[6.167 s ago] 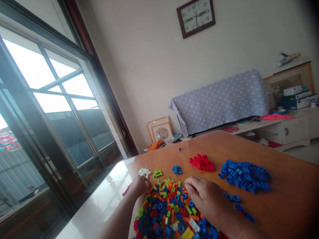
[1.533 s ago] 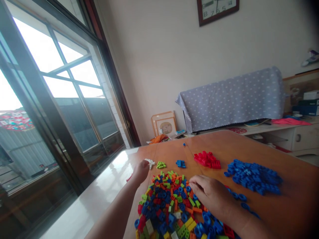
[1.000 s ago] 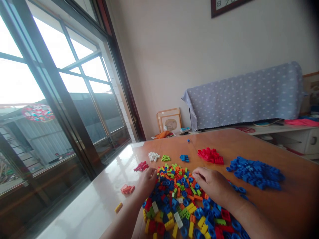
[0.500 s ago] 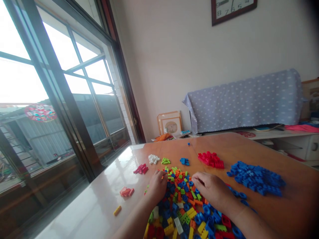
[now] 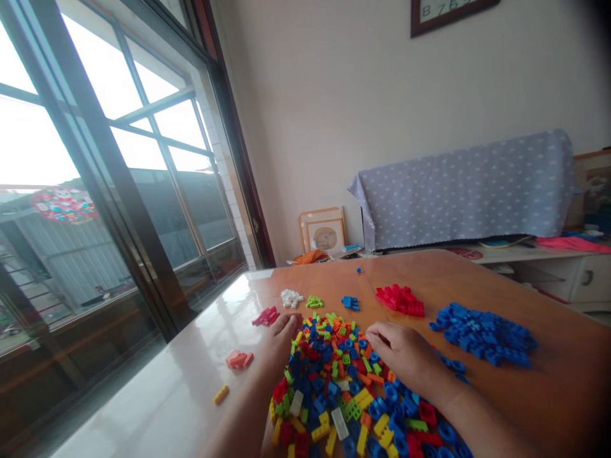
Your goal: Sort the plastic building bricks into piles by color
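Note:
A mixed heap of toy building bricks in many colours covers the near middle of the table. At the heap's upper left edge is my left hand, its fingers bent together beside a small magenta pile of bricks. Whatever those fingers hold, if anything, is hidden. My right hand rests over the right side of the heap, thumb and fingers curled together near some blue ring-shaped pieces. I cannot make out anything inside its grip.
Around the heap lie a white pile, lime green bricks, a few blue bricks, a red pile, a large blue pile, salmon bricks and one yellow brick. A window stands left of the table.
My left hand has shifted left, away from the heap's middle and towards the magenta pile. My right hand stays nearly in place. The view has tilted slightly down.

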Demonstrator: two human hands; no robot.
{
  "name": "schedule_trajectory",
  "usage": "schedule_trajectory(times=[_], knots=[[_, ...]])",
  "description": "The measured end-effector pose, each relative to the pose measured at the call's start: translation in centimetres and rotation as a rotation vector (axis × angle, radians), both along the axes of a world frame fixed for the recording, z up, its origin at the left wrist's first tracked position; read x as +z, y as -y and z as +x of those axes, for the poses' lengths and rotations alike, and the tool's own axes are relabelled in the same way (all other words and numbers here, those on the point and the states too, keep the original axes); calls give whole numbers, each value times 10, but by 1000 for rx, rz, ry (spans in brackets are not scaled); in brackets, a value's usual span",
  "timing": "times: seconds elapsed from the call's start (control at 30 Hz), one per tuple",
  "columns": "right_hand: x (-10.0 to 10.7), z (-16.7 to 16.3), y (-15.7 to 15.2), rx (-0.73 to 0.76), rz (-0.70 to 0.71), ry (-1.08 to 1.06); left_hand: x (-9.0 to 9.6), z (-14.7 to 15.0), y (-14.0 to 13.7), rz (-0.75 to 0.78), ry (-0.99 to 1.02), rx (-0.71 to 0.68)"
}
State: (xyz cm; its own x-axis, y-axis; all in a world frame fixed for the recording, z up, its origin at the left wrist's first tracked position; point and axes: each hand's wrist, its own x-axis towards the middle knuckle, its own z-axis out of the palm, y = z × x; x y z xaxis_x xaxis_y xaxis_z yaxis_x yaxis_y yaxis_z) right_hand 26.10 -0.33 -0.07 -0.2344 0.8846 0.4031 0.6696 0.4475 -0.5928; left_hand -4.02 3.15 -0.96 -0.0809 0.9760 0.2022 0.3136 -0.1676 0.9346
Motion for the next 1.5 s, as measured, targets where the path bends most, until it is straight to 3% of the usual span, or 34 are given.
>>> schedule_trajectory(times=[0.1,0.33,0.47,0.63,0.83,1.1,1.37,1.5], knots=[[0,0,0,1,-10,-1,3,-9,-2,-14,-46,1],[2,1,1,1,-12,3,-6,-18,-4,-36,-498,1],[2,1,1,-5,-9,-2,-9,-16,-1,25,-715,-21],[-2,-1,-2,-1,-17,0,-6,-11,1,22,-803,-15],[-2,0,-1,-1,-13,-7,-4,-8,0,70,-596,-19],[-5,-2,-2,1,-29,-8,-4,-9,0,-43,-137,-141],[-1,-25,14,47,-29,-22,1,22,20,-31,-14,-424],[-1,-27,13,42,-51,-15,5,30,25,-56,-16,-414]])
